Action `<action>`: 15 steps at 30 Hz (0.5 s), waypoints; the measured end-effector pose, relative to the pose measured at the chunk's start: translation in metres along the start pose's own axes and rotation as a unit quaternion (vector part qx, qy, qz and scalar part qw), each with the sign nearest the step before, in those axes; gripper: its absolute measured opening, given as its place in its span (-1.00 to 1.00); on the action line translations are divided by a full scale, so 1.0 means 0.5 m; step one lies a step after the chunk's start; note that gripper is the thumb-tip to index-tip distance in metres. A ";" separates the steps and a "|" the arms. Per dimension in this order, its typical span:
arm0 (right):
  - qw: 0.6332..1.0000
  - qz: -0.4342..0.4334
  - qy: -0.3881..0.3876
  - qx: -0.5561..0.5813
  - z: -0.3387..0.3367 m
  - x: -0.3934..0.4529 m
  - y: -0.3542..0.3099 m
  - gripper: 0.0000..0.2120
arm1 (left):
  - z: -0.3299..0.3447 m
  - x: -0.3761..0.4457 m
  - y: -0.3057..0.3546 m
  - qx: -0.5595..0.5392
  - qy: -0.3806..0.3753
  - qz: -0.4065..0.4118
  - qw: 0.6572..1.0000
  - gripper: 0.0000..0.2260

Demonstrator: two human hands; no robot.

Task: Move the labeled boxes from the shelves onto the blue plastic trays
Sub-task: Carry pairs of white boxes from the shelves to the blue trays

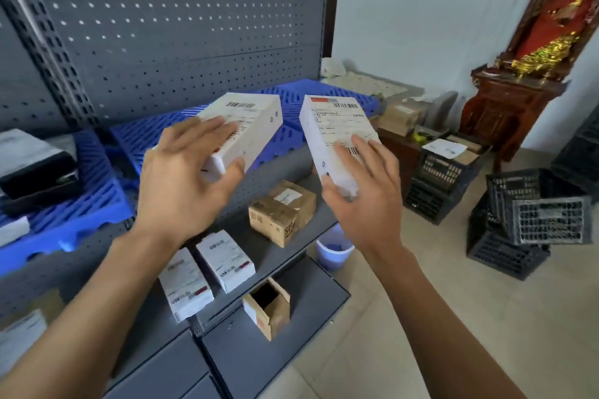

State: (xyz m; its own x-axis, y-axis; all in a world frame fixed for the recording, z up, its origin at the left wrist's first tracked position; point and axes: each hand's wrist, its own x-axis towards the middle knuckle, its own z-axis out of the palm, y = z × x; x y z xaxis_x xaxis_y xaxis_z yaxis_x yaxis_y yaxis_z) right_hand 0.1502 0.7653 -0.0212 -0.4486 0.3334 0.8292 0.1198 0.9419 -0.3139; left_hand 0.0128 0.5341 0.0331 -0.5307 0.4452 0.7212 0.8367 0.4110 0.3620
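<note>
We hold a smooth white labeled box in each hand. Our left hand (186,178) grips the left carton (246,126), fingers over its label, thumb under its near end. Our right hand (363,197) clasps the right carton (334,142) likewise. Both hang above the slatted blue plastic trays (155,136) on the grey perforated steel shelf (227,214). Two more white boxes (223,264) and a brown cardboard parcel (282,212) lie below.

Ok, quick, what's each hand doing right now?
Left hand: holding a white labeled box.
Right hand: holding another white labeled box.
</note>
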 end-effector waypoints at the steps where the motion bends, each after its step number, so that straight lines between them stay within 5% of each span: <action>1: 1.000 -0.010 -0.005 0.015 0.024 0.019 -0.004 -0.53 | 0.002 0.011 -0.011 0.011 0.006 -0.010 1.000 -0.53; 15: 0.992 -0.062 -0.071 0.078 0.255 0.219 -0.030 -0.62 | -0.005 0.138 -0.131 0.121 0.044 -0.078 0.989 -0.51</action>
State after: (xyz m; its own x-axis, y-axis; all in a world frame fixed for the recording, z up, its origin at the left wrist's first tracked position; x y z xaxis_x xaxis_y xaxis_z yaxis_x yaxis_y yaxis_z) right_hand -0.0138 0.7824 0.0155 -0.5726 0.1949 0.7963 -0.0788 0.9537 -0.2901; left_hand -0.0782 0.5360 0.0607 -0.6280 0.2951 0.7201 0.6830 0.6525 0.3283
